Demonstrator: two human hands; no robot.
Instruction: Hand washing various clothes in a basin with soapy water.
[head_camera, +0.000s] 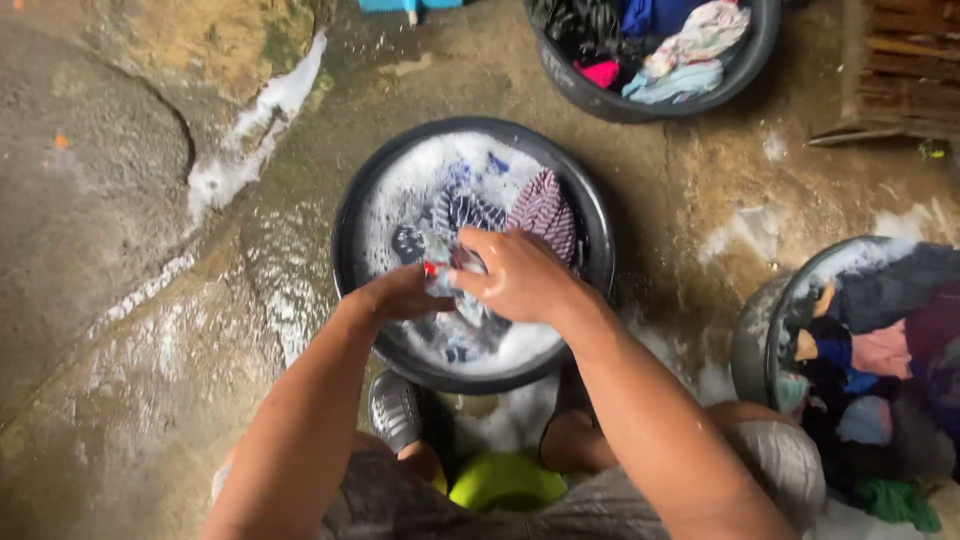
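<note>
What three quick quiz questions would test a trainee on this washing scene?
1. True or false: both hands grip one wet patterned cloth over the round dark soapy basin.
2. Which hand lies on top: left hand or right hand?
3. How many other tubs of clothes are in view?

Key: 1 true. 2 right hand. 3 two: the dark tub at the top and the grey tub at the right.

I count three round dark basins: one soapy basin (350, 225) under my two hands, one basin of clothes (570, 80) at the top edge, one full basin (750, 340) at the right edge.
</note>
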